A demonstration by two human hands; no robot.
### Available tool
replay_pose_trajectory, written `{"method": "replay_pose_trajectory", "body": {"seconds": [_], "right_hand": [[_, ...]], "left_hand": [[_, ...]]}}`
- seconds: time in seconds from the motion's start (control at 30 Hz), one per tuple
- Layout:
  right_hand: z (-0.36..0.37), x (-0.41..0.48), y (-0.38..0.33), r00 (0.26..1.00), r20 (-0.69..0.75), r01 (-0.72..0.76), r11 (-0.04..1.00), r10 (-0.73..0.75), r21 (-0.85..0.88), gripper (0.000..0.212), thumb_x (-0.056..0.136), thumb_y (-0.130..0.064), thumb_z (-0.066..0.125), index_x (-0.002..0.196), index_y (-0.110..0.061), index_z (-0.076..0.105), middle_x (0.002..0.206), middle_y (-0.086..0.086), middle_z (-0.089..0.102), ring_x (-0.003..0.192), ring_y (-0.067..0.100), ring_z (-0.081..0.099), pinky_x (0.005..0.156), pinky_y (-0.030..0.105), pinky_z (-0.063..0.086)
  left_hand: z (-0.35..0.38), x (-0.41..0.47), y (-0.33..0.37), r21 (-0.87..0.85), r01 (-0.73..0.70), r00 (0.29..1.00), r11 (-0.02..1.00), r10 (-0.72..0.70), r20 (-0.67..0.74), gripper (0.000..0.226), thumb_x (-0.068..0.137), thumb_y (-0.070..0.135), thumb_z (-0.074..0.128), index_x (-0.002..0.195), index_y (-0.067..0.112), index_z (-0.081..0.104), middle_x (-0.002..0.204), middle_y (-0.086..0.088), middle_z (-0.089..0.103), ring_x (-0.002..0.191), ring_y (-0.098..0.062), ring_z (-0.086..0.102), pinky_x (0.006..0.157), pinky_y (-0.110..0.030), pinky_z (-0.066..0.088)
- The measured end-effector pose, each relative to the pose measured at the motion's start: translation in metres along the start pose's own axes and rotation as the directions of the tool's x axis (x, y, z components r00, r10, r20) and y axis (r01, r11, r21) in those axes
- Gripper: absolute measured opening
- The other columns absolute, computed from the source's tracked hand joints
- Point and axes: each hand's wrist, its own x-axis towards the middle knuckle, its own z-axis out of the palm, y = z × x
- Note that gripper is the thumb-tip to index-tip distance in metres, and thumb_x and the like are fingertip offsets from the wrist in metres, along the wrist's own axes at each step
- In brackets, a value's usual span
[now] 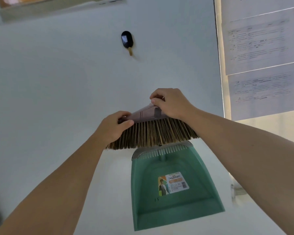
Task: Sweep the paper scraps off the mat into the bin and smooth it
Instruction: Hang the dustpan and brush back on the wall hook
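Observation:
A broom head [153, 131] with brown bristles and a translucent brown cap is held up against a white wall. My left hand [114, 128] grips its left end, thumb on the cap. My right hand [171, 104] pinches the top of the cap on the right side. Just below the bristles a green dustpan [170, 200] with a grey comb edge and a printed label rests flat against the wall. The broom's handle is hidden. No mat, paper scraps or bin are in view.
A black hook [127, 40] with a small brass peg is fixed to the wall above the broom. Printed paper sheets [261, 56] hang on a board at the right. A framed edge [58, 7] shows at the top left.

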Motion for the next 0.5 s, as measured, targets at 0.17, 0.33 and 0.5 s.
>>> {"method": "replay_pose_trajectory", "body": {"seconds": [0.17,0.33,0.5], "right_hand": [[0.005,0.006,0.011,1.000,0.006,-0.011,0.997,0.011,-0.073,0.033,0.098,-0.032,0.051,0.129,-0.019,0.058,0.126,0.002,0.062,0.114,0.017,0.055,0.094,0.028,0.040],[-0.002,-0.004,0.036,0.998,-0.016,-0.056,0.964,0.054,-0.260,0.035,0.098,-0.028,0.048,0.132,-0.022,0.053,0.137,0.006,0.050,0.124,0.026,0.046,0.103,0.041,0.040],[-0.006,-0.028,0.059,0.969,0.067,-0.198,0.906,0.239,-0.373,0.038,0.093,-0.035,0.051,0.130,-0.030,0.050,0.124,0.008,0.050,0.113,0.030,0.049,0.095,0.052,0.044]], "left_hand": [[0.009,0.003,-0.004,-0.062,0.034,0.997,0.998,-0.038,-0.065,0.037,0.094,0.035,0.059,0.130,0.025,0.057,0.119,0.003,0.060,0.110,-0.015,0.054,0.094,-0.031,0.040],[0.026,0.001,-0.008,-0.144,0.146,0.981,0.979,-0.161,-0.104,0.034,0.093,0.037,0.061,0.126,0.026,0.058,0.114,0.004,0.060,0.105,-0.019,0.057,0.088,-0.033,0.043],[0.035,0.003,-0.008,-0.181,0.151,0.976,0.972,-0.176,-0.130,0.034,0.092,0.039,0.062,0.124,0.027,0.059,0.117,0.003,0.062,0.105,-0.019,0.057,0.086,-0.034,0.044]]}}
